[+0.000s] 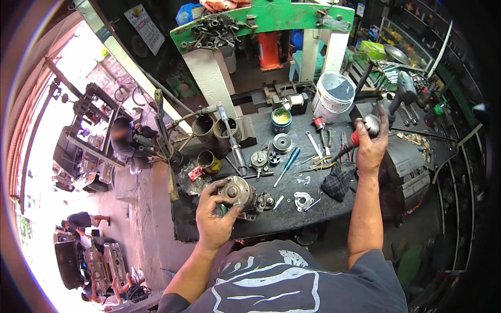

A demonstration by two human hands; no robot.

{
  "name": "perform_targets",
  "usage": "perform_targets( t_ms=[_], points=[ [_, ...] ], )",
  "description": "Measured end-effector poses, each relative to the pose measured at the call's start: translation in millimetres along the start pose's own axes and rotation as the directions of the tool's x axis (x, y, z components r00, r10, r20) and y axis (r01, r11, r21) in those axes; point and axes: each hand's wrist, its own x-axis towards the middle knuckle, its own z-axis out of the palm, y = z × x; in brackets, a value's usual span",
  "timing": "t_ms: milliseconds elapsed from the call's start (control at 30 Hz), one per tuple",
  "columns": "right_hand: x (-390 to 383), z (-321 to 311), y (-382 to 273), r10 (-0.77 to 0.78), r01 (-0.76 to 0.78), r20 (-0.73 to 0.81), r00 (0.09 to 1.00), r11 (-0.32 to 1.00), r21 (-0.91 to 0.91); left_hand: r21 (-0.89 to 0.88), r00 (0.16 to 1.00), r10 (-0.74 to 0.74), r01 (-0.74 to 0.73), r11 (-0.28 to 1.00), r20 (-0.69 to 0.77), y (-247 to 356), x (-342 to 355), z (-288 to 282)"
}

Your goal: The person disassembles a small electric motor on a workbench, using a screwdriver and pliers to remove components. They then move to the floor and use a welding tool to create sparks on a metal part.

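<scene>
My left hand (215,219) grips a round, grimy metal housing (236,191) with a raised centre, holding it over the near left of the bench. My right hand (372,148) is raised at the right, its fingers closed round a tool with a red part (355,138) and a rounded silvery end (371,125). A dark shaft or hose runs down-left from it; I cannot make out its kind. Between my hands lie a blue screwdriver (287,167), a pulley (282,143), a round metal end cover (302,201) and a dark plaid cloth (336,182).
On the dark workbench (250,224) stand a white bucket (334,96), a tub of yellow grease (281,119) and metal cylinders (204,128). Pliers (319,166) and a wrench (313,142) lie centre-right. A green-topped frame (287,21) rises behind. People are at the far left.
</scene>
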Motion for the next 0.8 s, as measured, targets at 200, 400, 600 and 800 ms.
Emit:
perform_targets(
  t_ms=[200,400,600,800],
  points=[
    [-18.6,87.1,-105.1,-0.032,-0.070,0.142,0.989,0.751,0.656,-0.127,0.994,0.038,-0.025,0.992,0.099,-14.9,7.8,-16.2],
    [-60.0,188.4,-174.2,-0.139,-0.115,0.386,0.912,0.816,0.566,-0.211,0.958,-0.122,0.179,0.961,0.260,-30.8,52.7,-19.2],
    [-77.4,226.7,-208.2,-0.125,-0.053,0.496,0.859,0.943,0.329,-0.206,0.980,0.056,-0.016,0.978,0.193,-35.0,60.1,-15.8],
    [-86.9,242.9,-213.3,-0.105,-0.022,0.502,0.858,0.971,0.240,-0.274,0.975,-0.038,0.099,0.957,0.219,-43.0,60.6,-11.1]
  ],
)
